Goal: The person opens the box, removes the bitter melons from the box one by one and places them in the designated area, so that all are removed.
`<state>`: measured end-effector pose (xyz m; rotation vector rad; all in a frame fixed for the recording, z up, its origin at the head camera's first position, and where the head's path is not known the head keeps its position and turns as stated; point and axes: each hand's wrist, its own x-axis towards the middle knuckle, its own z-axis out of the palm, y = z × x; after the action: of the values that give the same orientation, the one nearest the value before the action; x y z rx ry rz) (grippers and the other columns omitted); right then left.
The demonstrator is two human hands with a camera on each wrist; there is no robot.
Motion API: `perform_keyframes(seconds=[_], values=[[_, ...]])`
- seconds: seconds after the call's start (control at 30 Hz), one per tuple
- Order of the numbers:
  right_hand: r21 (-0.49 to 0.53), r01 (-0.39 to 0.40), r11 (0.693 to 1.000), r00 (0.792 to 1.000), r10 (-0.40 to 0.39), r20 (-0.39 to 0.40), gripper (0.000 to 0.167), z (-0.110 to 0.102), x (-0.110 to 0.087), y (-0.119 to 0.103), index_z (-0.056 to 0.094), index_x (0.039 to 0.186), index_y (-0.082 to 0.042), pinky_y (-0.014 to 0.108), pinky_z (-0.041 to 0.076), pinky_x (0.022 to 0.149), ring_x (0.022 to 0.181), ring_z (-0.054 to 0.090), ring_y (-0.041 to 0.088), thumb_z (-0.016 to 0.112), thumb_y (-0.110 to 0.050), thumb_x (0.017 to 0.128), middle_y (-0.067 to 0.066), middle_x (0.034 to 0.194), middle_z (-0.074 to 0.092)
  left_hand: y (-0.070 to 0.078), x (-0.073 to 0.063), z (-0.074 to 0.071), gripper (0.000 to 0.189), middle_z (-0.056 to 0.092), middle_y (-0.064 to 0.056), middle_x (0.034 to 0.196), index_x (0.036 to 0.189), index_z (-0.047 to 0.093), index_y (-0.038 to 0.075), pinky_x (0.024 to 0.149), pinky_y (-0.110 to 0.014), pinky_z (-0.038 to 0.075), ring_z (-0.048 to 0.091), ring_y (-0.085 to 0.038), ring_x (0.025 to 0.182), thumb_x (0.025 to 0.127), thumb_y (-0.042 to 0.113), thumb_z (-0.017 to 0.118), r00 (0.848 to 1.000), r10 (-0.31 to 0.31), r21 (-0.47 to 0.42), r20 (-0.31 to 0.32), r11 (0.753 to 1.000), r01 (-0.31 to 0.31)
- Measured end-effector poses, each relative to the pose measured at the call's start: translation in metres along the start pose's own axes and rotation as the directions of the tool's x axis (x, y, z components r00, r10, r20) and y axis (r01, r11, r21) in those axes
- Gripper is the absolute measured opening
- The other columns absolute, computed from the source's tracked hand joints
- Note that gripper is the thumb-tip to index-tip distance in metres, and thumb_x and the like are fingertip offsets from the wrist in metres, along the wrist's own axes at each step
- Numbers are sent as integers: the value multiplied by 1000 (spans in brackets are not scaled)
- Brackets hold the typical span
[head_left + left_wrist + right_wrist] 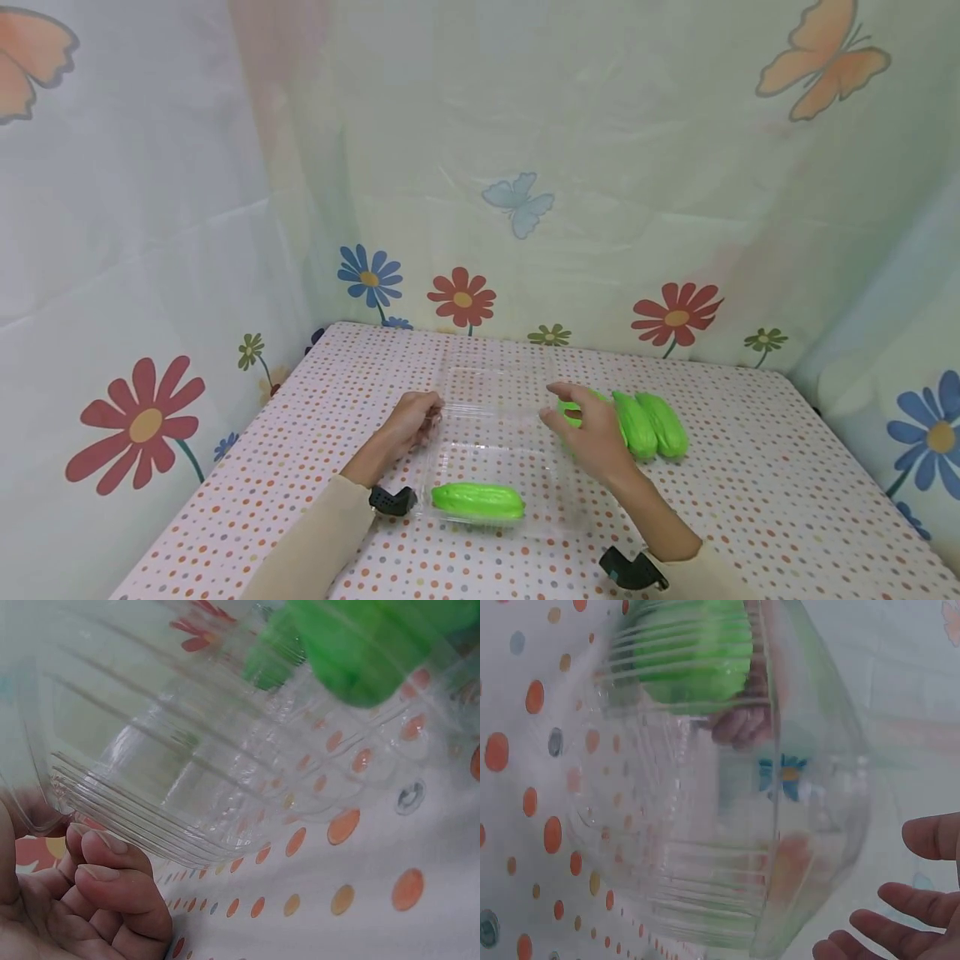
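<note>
A clear plastic clamshell box (498, 467) lies on the table, its lid (491, 385) folded back toward the wall. Inside, along the near side, rests one bright green ridged gourd (477, 502), also visible through the plastic in the right wrist view, gourd (694, 656). My left hand (411, 421) pinches the box's back left corner by the hinge; in the left wrist view the fingers (124, 896) are curled beside that edge. My right hand (596, 433) hovers near the back right corner, holding nothing, its fingers (922, 906) spread apart from the plastic.
Right of the box lie several more green gourds (663, 423), some partly hidden behind my right hand. A dotted cloth (765, 483) covers the table. Flower-printed curtains (600, 208) stand at its back and sides.
</note>
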<state>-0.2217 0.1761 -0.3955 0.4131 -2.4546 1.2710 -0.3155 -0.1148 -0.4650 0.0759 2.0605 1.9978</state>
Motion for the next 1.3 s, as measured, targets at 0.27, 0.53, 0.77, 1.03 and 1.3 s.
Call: perform_keyframes(seconds=[0.27, 0.53, 0.77, 1.03, 1.3], values=[[-3, 23, 1000, 986, -22, 166, 43, 20, -11, -13, 61, 134, -5, 52, 51, 98, 125, 56, 34, 72, -14, 93, 12, 136, 61, 0, 1, 1, 27, 51, 1, 64, 105, 58, -6, 42, -23, 35, 40, -10, 47, 96, 19, 51, 1000, 2, -5, 2, 1000, -2], [-85, 124, 989, 916, -81, 393, 41, 32, -22, -25, 60, 134, -10, 50, 52, 93, 120, 59, 32, 69, -22, 96, 8, 137, 60, 1, 1, 1, 26, 52, 1, 65, 105, 59, -5, 41, -23, 36, 41, -10, 48, 95, 19, 53, 1000, -16, -12, -8, 1000, 16], [-98, 169, 981, 835, -90, 543, 44, 34, -21, -32, 58, 137, -9, 54, 45, 105, 132, 54, 33, 69, -22, 97, 9, 141, 58, 2, 0, -1, 28, 52, 0, 66, 108, 58, -6, 42, -24, 36, 41, -10, 49, 96, 19, 51, 1000, -15, -6, -7, 1000, 15], [-44, 287, 957, 735, -190, 651, 35, 41, -21, -35, 66, 130, -11, 40, 47, 105, 126, 58, 19, 69, -15, 96, -2, 131, 65, 1, 1, 0, 23, 52, 1, 64, 99, 59, -4, 41, -23, 36, 41, -10, 47, 96, 18, 51, 1000, 2, -10, -8, 1000, -2], [-68, 352, 933, 699, -214, 683, 33, 54, -25, -31, 68, 131, -10, 34, 50, 101, 118, 62, 12, 65, -19, 98, -3, 127, 68, -1, 1, 0, 21, 52, 0, 64, 92, 58, -1, 41, -24, 36, 40, -10, 47, 95, 19, 51, 1000, 3, -1, -7, 1000, -3]])
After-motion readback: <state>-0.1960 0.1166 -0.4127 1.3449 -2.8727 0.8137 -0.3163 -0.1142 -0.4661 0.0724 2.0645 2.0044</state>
